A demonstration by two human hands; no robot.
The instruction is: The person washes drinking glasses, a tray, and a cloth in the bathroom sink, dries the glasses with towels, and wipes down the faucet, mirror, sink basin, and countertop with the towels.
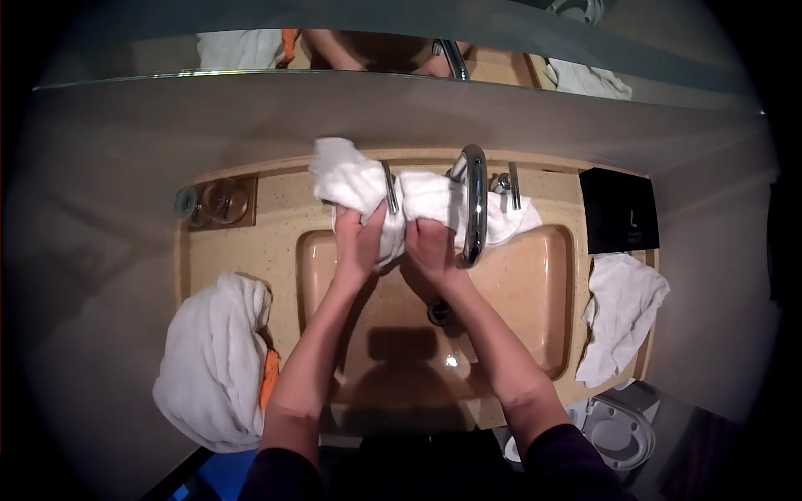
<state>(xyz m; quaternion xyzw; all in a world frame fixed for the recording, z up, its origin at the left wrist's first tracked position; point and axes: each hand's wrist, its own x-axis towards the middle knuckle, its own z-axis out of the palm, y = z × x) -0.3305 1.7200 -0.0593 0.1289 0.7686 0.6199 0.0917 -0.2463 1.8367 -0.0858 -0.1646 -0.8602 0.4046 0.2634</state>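
Note:
A white towel [351,179] lies bunched behind the sink [510,292], wrapped about the base of the chrome faucet [476,204] and its left handle [390,188]. My left hand [359,240] grips the towel's left part, fingers curled into the cloth. Just right of it, my right hand [430,245] is closed on the same towel, left of the spout. Some fingers of both hands are hidden by the cloth. The towel's right end reaches past the spout to below the right handle [515,185].
Two glasses [224,200] stand on a small tray at the back left. A large white towel heap [217,359] with an orange cloth [269,377] sits front left. On the right are a black box [620,211] and a crumpled white cloth [622,313]. A mirror edge [401,75] runs behind.

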